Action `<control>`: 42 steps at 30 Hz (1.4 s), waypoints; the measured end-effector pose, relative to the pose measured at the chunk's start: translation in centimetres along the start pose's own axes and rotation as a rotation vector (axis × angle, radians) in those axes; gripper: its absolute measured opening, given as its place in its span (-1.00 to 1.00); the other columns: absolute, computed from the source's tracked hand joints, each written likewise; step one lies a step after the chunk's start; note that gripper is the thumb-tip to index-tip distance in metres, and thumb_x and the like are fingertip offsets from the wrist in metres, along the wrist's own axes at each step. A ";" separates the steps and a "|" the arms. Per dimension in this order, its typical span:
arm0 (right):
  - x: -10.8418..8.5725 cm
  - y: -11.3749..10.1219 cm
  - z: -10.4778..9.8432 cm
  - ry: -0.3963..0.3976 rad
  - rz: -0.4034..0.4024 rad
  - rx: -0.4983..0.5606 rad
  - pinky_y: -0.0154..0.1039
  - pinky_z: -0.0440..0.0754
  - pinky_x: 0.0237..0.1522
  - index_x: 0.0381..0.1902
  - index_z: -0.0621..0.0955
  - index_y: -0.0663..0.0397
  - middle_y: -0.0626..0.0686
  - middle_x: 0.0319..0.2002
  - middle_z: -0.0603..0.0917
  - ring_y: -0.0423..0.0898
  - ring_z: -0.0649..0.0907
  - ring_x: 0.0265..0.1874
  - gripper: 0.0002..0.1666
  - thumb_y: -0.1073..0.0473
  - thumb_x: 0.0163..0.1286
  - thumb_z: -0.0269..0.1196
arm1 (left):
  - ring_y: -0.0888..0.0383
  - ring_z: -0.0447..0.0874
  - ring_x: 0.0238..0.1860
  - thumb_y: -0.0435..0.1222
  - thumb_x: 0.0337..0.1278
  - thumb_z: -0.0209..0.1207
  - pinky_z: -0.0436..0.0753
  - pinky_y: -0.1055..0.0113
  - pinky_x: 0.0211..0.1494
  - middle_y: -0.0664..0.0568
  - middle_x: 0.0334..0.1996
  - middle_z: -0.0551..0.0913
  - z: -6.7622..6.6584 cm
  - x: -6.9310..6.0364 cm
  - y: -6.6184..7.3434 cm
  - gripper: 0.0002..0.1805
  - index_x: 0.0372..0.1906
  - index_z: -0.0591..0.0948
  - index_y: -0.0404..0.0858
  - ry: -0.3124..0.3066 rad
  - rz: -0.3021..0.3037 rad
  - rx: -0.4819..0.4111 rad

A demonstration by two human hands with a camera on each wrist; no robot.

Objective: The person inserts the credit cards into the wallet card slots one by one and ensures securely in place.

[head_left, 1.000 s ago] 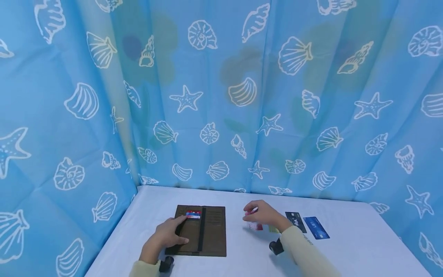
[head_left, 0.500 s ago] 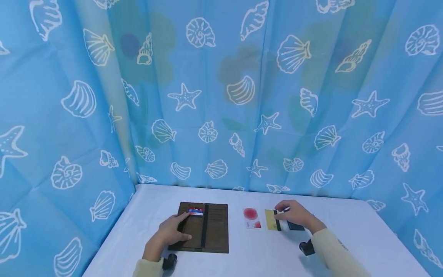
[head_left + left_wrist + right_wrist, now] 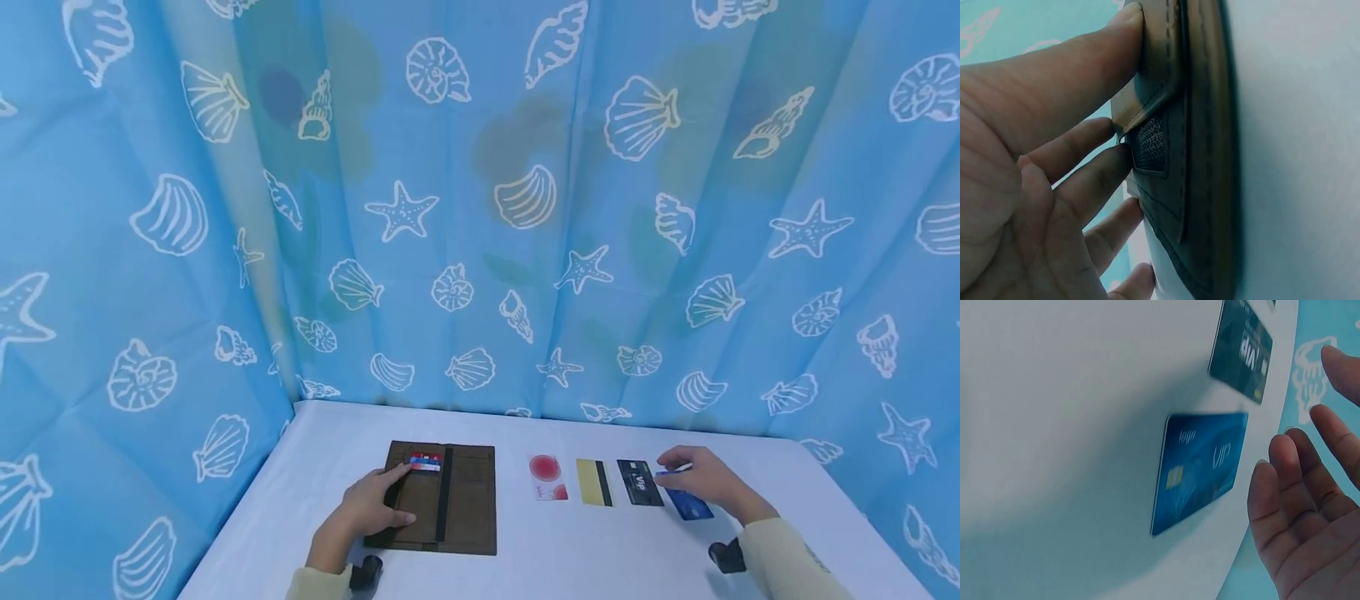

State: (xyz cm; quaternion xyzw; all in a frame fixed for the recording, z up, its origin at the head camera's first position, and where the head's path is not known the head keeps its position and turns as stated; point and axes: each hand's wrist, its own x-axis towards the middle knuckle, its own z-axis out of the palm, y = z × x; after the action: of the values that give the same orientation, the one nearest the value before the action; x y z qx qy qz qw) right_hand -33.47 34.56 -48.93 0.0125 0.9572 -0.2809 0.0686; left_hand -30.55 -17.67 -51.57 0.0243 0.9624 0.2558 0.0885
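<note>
A brown wallet (image 3: 468, 517) lies unfolded on the white table, with a dark strap down its middle. Red and blue cards (image 3: 426, 463) show in its upper left slots. My left hand (image 3: 367, 507) rests spread on the wallet's left side, index fingertip by those cards and thumb on the lower panel. In the left wrist view the thumb and fingers touch the wallet (image 3: 1200, 144); a dark mesh patch shows between them. My right hand (image 3: 705, 477) hovers over the blue card (image 3: 1200, 469), fingers loosely bent and apart from it, holding nothing.
Left of the blue card, a black VIP card (image 3: 640, 483), a yellow card (image 3: 593, 483) with a black stripe and a pink-and-white card (image 3: 547, 477) lie in a row. A blue shell-print curtain (image 3: 480, 250) hangs behind and at the left of the table.
My right hand has moved right, from the pink-and-white card past the yellow and black cards to the blue one. The pink-and-white card now lies flat. My left hand stays on the wallet.
</note>
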 end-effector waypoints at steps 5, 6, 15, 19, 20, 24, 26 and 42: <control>-0.6 1.7 0.2 -0.013 0.051 0.016 0.10 0.65 -0.04 0.07 0.60 0.26 0.19 -0.03 0.65 0.09 0.61 -0.06 -0.40 -0.05 0.22 0.41 | -0.35 0.35 0.35 -0.07 -0.15 0.52 0.37 -0.34 0.32 -0.27 0.29 0.49 0.6 -0.4 0.0 -0.11 0.40 0.43 -0.10 -0.022 0.002 0.013; -0.6 1.9 0.2 -0.012 0.058 0.021 0.09 0.65 -0.04 0.07 0.60 0.27 0.18 -0.03 0.65 0.07 0.61 -0.07 -0.40 -0.05 0.22 0.41 | -0.35 0.35 0.35 -0.07 -0.15 0.52 0.37 -0.34 0.33 -0.27 0.29 0.49 0.6 -0.4 0.0 -0.11 0.40 0.43 -0.10 -0.021 0.004 0.013; -0.6 2.5 -0.4 -0.021 0.068 0.001 0.10 0.65 -0.07 0.09 0.60 0.27 0.19 -0.04 0.65 0.08 0.61 -0.07 -0.35 -0.08 0.20 0.42 | -0.35 0.35 0.35 -0.09 -0.14 0.52 0.40 -0.33 0.31 -0.30 0.30 0.47 0.0 -0.6 0.8 -0.10 0.40 0.42 -0.11 -0.029 -0.001 -0.005; -0.4 2.8 -0.5 -0.015 0.060 -0.002 0.16 0.65 -0.07 0.15 0.55 0.30 0.24 -0.03 0.63 0.15 0.60 -0.06 -0.28 -0.08 0.20 0.43 | -0.36 0.32 0.37 -0.09 -0.13 0.52 0.39 -0.34 0.32 -0.27 0.32 0.46 -0.3 -0.6 0.8 -0.10 0.41 0.42 -0.11 -0.020 0.004 -0.003; -0.3 2.8 -0.5 -0.011 0.059 -0.002 0.17 0.65 -0.07 0.18 0.52 0.30 0.26 -0.02 0.62 0.16 0.60 -0.06 -0.26 -0.07 0.19 0.43 | -0.36 0.32 0.37 -0.09 -0.13 0.51 0.38 -0.34 0.32 -0.27 0.33 0.46 -0.3 -0.6 0.8 -0.10 0.41 0.42 -0.10 -0.018 0.007 -0.001; -0.3 3.3 -0.7 0.003 0.070 -0.015 0.22 0.64 -0.07 0.29 0.39 0.31 0.41 0.02 0.54 0.30 0.57 -0.03 -0.15 -0.04 0.20 0.43 | -0.37 0.31 0.38 -0.09 -0.12 0.51 0.37 -0.35 0.33 -0.26 0.34 0.46 -0.4 -0.6 0.8 -0.11 0.41 0.42 -0.10 -0.015 0.015 -0.001; -0.2 3.5 -0.7 0.007 0.080 -0.017 0.24 0.63 -0.05 0.33 0.35 0.30 0.46 0.07 0.51 0.35 0.55 0.00 -0.12 -0.03 0.20 0.43 | -0.37 0.30 0.38 -0.09 -0.12 0.50 0.37 -0.35 0.33 -0.28 0.34 0.45 -0.3 -0.7 0.7 -0.11 0.41 0.41 -0.10 -0.020 0.012 -0.007; 0.2 4.3 -0.2 -0.138 0.194 0.044 0.40 0.48 0.10 0.39 0.25 0.26 0.53 0.11 0.41 0.36 0.49 0.00 0.17 -0.14 -0.02 0.55 | -0.38 0.28 0.39 -0.10 -0.12 0.51 0.37 -0.35 0.32 -0.34 0.35 0.40 -0.4 -0.3 0.3 -0.10 0.42 0.40 -0.11 -0.015 -0.007 -0.031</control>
State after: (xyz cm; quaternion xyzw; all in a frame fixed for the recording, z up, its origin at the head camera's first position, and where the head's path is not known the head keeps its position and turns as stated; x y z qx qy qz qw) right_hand -33.39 38.33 -51.08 0.0871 0.9382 -0.2939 0.1608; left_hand -30.30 -17.59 -51.02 0.0217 0.9576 0.2703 0.0970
